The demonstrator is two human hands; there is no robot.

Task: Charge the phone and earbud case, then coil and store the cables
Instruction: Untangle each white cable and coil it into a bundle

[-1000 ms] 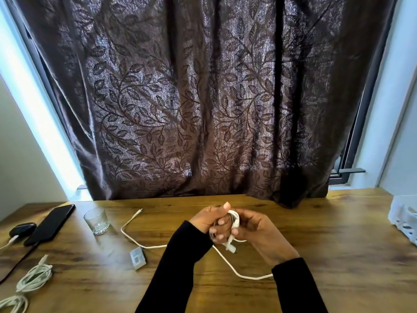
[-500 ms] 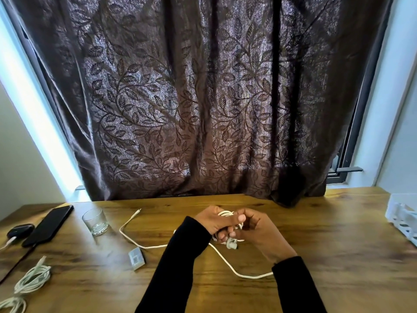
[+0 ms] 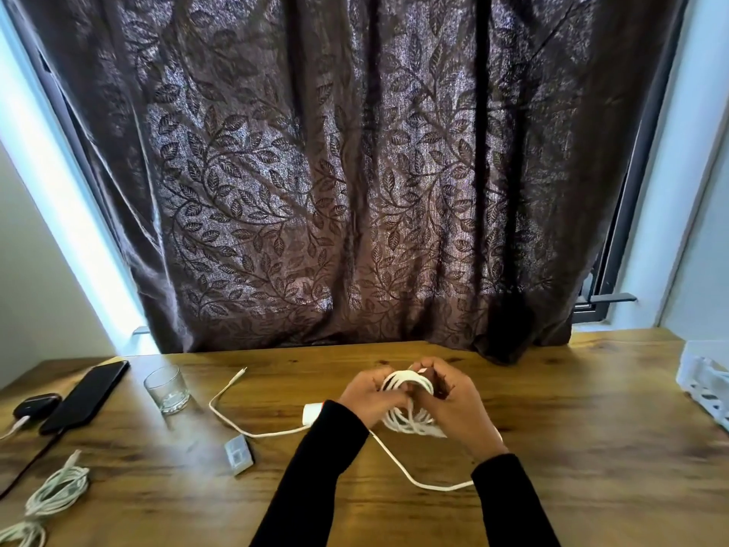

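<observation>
You held the white cable [image 3: 408, 404] above the wooden table [image 3: 572, 448], right of the glass [image 3: 166, 388]. Your left hand [image 3: 371, 394] and right hand [image 3: 459, 404] both had fingers curled round its loops, likely to keep the turns from springing apart. Its loose tail ran back toward the glass, still uncoiled. Left of the glass, the phone [image 3: 85, 394] and earbud case [image 3: 36, 404] lay plugged in; the white basket [image 3: 706, 384] waited far right of it.

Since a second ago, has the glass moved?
No. The glass stands in the same spot on the table, just right of the phone, with the same gap between them.
</observation>
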